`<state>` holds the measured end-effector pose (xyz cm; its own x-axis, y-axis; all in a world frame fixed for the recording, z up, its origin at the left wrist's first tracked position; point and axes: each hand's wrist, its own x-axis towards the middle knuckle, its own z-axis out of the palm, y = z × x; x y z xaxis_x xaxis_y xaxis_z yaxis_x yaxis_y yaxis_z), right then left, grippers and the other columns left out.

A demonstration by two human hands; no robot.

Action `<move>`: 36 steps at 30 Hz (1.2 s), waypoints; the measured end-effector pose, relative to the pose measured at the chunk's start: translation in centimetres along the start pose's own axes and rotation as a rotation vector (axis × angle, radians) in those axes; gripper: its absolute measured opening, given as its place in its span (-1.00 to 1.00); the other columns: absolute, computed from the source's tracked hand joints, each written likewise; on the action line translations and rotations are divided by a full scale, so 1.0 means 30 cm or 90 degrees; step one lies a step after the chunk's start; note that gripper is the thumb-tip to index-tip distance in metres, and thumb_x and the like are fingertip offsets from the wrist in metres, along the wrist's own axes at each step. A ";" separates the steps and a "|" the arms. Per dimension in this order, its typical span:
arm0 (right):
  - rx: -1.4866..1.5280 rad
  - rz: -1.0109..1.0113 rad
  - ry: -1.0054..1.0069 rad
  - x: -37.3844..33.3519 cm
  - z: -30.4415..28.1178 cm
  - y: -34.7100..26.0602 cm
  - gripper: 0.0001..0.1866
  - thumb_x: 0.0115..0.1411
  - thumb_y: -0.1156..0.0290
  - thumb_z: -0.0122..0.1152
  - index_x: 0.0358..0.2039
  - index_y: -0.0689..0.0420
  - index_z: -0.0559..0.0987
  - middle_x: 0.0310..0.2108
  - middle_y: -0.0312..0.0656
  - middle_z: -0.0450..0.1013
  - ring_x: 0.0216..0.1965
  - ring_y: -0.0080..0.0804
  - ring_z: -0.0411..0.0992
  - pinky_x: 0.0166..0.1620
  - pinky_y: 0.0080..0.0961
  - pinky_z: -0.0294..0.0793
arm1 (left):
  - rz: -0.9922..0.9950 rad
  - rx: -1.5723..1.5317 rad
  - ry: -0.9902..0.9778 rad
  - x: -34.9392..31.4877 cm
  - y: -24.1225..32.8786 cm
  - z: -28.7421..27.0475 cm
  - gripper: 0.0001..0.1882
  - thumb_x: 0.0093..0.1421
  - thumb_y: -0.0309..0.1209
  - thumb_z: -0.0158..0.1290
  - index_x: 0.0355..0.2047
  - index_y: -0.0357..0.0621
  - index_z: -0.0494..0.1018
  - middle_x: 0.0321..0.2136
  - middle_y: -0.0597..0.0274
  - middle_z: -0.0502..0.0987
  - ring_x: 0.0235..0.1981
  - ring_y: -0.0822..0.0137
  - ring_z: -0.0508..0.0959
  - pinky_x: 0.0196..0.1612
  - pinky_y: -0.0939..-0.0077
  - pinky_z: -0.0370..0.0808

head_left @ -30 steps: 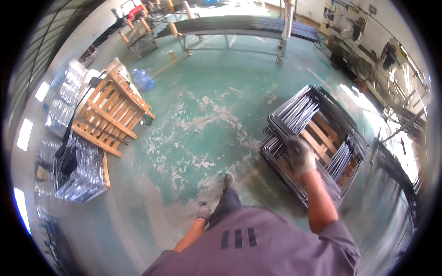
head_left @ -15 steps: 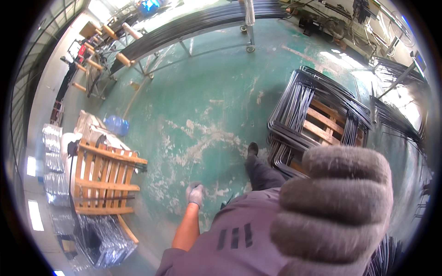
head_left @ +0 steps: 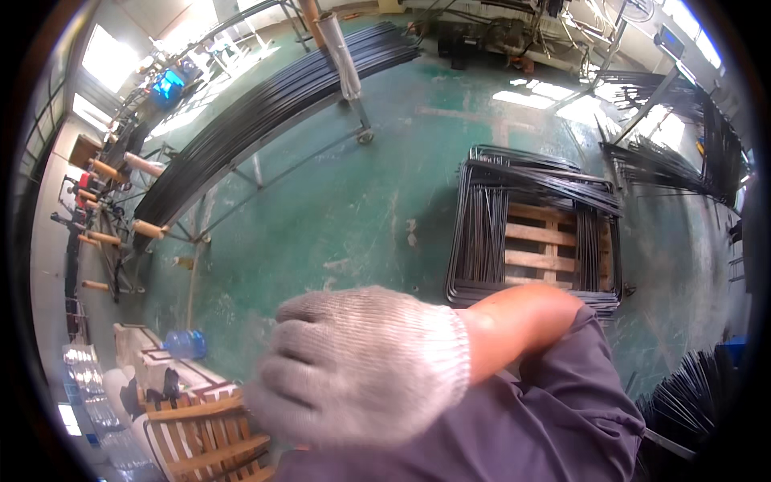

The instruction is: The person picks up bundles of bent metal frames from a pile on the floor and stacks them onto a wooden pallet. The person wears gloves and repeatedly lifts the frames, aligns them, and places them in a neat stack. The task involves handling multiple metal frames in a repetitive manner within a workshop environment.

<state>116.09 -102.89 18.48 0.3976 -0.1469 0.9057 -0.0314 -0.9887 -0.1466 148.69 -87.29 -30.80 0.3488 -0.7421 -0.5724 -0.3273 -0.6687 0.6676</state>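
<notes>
My right hand [head_left: 361, 365], in a pale knitted glove, is raised close to the camera with its back toward me. Its bare forearm [head_left: 514, 325] crosses in front of my purple-grey shirt [head_left: 514, 426] from the right. The fingers are curled under, so whatever they may hold is hidden. Nothing can be seen touching the hand from outside. My left hand does not show. Beyond the forearm, bent black metal rod frames [head_left: 474, 233] lie stacked on a wooden pallet [head_left: 540, 235] on the floor.
A long wheeled rack [head_left: 259, 178] carries black rods [head_left: 265, 104] at the far left. A wooden slatted pallet [head_left: 210, 408] and a blue water jug [head_left: 185, 344] are at the near left. More black rods [head_left: 683, 402] bristle at the lower right; machinery [head_left: 490, 40] lines the back.
My right fist has moved from the near right to the middle, its back now showing. My left hand has gone out of sight. The view has turned, shifting the rack lower left.
</notes>
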 end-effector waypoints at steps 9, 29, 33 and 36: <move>-0.186 0.756 -0.274 -0.619 -0.031 0.898 -0.59 0.31 0.28 0.39 0.14 0.07 0.68 0.00 0.05 0.69 0.06 0.10 0.65 0.16 -0.06 0.64 | 0.171 -0.009 -0.106 0.628 0.908 0.160 -0.76 0.30 -0.44 0.23 -0.07 -0.25 0.72 -0.25 0.16 0.74 -0.22 0.33 0.69 -0.07 0.34 0.63; -0.108 1.711 -0.206 -2.089 -0.474 1.406 -0.52 0.34 -0.02 0.24 -0.02 0.11 0.80 0.03 -0.07 0.75 0.06 0.03 0.71 0.08 -0.07 0.68 | 0.662 0.131 0.283 1.856 3.334 0.336 -0.77 0.36 -0.43 0.25 -0.03 -0.25 0.68 -0.10 -0.03 0.75 -0.02 0.08 0.75 0.12 0.26 0.64; -0.214 1.503 0.155 -1.901 -0.877 2.092 -0.55 0.20 0.18 0.36 -0.04 0.25 0.78 -0.26 0.01 0.75 -0.24 -0.19 0.71 -0.13 -0.23 0.65 | 0.631 0.208 0.417 1.948 3.616 0.407 -0.73 0.32 -0.33 0.23 -0.05 -0.19 0.69 -0.07 -0.13 0.72 0.03 -0.12 0.70 0.16 0.08 0.61; -0.409 1.378 0.128 -1.801 -1.098 2.568 -0.56 0.22 0.25 0.44 0.01 0.29 0.76 -0.14 0.05 0.76 -0.21 -0.21 0.72 -0.06 -0.27 0.67 | 0.612 0.248 0.460 2.039 3.761 0.482 -0.69 0.31 -0.24 0.21 -0.08 -0.18 0.70 -0.06 -0.16 0.72 0.04 -0.18 0.68 0.18 -0.01 0.59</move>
<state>61.97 -172.12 -28.66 -0.6939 -0.6246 -0.3584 -0.3606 0.7321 -0.5779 120.37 -208.81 2.62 0.1857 -0.8232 0.5365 -0.9079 0.0650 0.4140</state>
